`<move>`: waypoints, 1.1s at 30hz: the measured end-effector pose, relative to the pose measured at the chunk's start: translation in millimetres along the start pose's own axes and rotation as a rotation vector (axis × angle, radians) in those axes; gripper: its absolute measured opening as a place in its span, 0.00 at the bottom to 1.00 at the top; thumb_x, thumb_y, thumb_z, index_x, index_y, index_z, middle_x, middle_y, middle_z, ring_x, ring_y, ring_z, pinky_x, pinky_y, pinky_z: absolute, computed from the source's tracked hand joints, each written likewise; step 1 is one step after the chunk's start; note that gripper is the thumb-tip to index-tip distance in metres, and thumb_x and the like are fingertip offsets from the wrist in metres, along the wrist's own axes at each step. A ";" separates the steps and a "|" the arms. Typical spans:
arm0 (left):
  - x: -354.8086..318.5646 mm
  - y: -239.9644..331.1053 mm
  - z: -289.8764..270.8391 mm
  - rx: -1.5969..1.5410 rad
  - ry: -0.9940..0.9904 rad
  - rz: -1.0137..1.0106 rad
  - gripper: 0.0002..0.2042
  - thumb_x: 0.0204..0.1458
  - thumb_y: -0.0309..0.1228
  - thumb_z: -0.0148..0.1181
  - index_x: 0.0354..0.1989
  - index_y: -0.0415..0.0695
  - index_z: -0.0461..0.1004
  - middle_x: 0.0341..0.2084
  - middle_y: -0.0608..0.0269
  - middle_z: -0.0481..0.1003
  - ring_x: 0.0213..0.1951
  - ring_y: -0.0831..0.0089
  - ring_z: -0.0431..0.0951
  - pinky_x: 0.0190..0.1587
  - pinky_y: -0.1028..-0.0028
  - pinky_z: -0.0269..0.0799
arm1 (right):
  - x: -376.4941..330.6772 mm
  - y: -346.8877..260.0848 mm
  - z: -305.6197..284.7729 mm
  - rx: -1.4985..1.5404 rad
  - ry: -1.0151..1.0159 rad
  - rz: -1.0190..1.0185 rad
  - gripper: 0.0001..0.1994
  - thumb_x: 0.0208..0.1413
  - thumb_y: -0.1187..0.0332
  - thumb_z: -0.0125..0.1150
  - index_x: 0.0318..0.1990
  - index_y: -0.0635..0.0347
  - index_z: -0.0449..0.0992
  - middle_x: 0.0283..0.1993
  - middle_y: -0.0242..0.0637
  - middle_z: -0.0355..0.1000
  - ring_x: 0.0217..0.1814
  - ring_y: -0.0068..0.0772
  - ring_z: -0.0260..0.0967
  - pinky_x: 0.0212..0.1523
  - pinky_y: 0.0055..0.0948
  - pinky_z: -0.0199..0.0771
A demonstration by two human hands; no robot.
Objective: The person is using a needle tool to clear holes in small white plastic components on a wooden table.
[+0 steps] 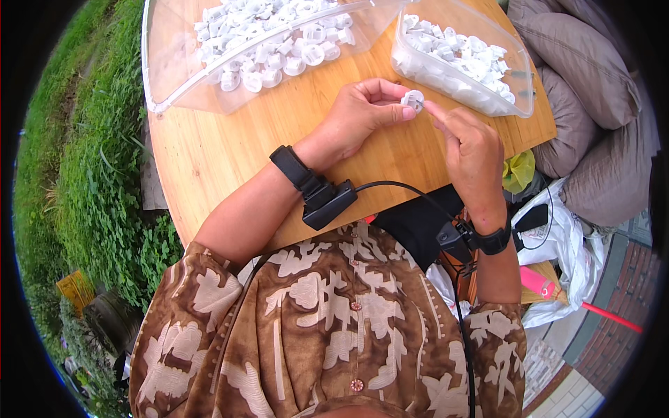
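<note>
Here the left hand (pixel 359 115) pinches a small white plastic cap (pixel 412 100) between thumb and fingertips above the round wooden table (pixel 209 150). Its round face tilts toward the right hand (pixel 474 150), whose forefinger touches it, other fingers curled; its long axis is unclear.

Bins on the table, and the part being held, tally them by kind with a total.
Clear bins: 2, left bin and right bin
Held white part: 1, pinched between left hand and right hand
Total: 3
</note>
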State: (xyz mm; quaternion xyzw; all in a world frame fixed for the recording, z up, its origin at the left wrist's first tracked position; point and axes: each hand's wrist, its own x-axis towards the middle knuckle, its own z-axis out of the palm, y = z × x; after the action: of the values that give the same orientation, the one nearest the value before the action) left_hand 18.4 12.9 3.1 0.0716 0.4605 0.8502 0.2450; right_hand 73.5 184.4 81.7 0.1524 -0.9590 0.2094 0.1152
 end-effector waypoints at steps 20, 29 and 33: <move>-1.6 -2.6 0.2 0.103 0.002 0.027 0.12 0.46 0.21 0.65 0.40 0.37 0.73 0.39 0.61 0.76 0.41 0.77 0.77 0.49 0.76 0.72 | 14.3 -1.3 -15.6 -0.191 -0.151 -0.152 0.14 0.46 0.77 0.50 0.40 0.56 0.77 0.29 0.40 0.70 0.32 0.45 0.71 0.30 0.39 0.70; -0.5 -0.8 -0.2 0.085 -0.003 0.036 0.12 0.46 0.21 0.65 0.40 0.38 0.73 0.40 0.61 0.76 0.43 0.77 0.76 0.50 0.76 0.71 | 8.8 -2.4 -20.0 -0.088 -0.063 -0.083 0.15 0.46 0.79 0.50 0.41 0.55 0.77 0.32 0.39 0.72 0.33 0.46 0.71 0.32 0.40 0.70; 0.8 -1.9 -0.1 0.084 -0.004 0.035 0.12 0.46 0.21 0.65 0.40 0.37 0.73 0.40 0.60 0.76 0.43 0.76 0.76 0.50 0.76 0.71 | 10.1 -2.1 -15.8 -0.113 -0.082 -0.072 0.15 0.46 0.79 0.50 0.41 0.55 0.78 0.32 0.39 0.72 0.33 0.46 0.71 0.32 0.40 0.70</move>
State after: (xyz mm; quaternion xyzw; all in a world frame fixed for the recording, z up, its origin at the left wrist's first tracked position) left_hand 18.3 14.1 1.4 0.0918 0.4939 0.8341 0.2277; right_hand 67.3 187.0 99.3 0.1886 -0.9671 0.1441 0.0918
